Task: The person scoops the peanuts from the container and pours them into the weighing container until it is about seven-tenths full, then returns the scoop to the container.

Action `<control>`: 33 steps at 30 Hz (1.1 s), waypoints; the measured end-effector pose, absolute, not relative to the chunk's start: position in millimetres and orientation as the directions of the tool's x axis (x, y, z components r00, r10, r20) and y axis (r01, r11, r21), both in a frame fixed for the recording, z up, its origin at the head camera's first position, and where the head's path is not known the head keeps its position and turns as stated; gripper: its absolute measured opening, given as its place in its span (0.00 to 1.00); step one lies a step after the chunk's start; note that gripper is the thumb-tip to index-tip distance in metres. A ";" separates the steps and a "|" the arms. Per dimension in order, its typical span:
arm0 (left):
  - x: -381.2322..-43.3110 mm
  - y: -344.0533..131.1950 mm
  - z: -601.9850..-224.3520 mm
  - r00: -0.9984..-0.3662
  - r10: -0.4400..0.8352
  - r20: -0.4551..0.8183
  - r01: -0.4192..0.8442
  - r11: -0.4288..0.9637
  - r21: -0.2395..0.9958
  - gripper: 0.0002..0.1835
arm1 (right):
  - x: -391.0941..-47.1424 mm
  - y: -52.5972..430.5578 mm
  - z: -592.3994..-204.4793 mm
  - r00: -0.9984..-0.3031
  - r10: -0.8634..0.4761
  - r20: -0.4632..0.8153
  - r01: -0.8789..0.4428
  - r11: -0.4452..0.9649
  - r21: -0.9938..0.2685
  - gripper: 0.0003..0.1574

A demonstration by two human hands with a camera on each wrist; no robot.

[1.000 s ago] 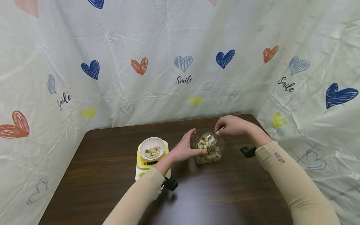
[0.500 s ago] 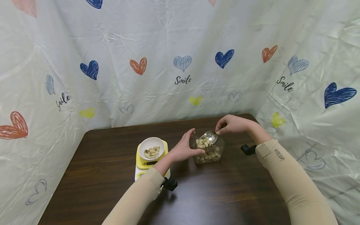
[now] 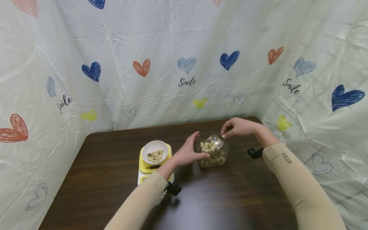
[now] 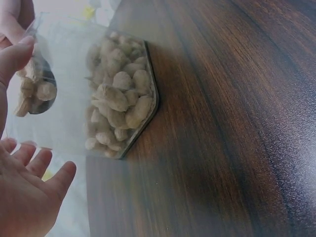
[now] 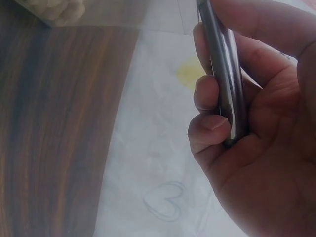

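Note:
A clear plastic container (image 3: 226,154) of peanuts (image 4: 118,101) stands on the table. My left hand (image 3: 188,152) holds its left side, thumb across the near wall and fingers spread along the side. In the left wrist view, the lower fingers appear just off the wall. My right hand (image 3: 239,126) grips the handle (image 5: 228,79) of a metal scoop (image 3: 219,141). The scoop's bowl is tilted inside the container's top, loaded with peanuts (image 3: 208,146). Curled fingers wrap the handle in the right wrist view.
Left of the container, a white bowl (image 3: 145,149) with some peanuts sits on a yellow and white kitchen scale (image 3: 142,166). My left forearm partly covers the scale. The dark wooden table (image 3: 109,166) meets a heart-printed curtain (image 3: 161,95) at its back edge.
The scoop has shifted slightly inside the container's top, and the peanuts in it lie a little differently. My left hand keeps its place on the container.

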State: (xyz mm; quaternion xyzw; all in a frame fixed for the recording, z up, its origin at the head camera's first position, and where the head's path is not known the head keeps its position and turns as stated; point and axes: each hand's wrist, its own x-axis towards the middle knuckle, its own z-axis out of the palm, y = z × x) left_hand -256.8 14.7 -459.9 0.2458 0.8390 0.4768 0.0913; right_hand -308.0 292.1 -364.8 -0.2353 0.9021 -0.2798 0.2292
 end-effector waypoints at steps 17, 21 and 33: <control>-253.9 14.3 -459.3 -0.859 0.507 0.069 0.322 0.431 0.843 0.55 | -314.6 294.3 -366.9 -0.804 -0.545 -0.240 -0.289 0.710 -0.643 0.12; -254.3 14.6 -459.9 -0.861 0.505 0.066 0.318 0.432 0.844 0.56 | -315.1 295.6 -367.6 -0.806 -0.548 -0.223 -0.304 0.707 -0.639 0.12; -255.8 13.7 -460.2 -0.856 0.510 0.084 0.334 0.422 0.843 0.56 | -319.9 297.6 -371.3 -0.773 -0.618 -0.144 -0.399 0.650 -0.647 0.10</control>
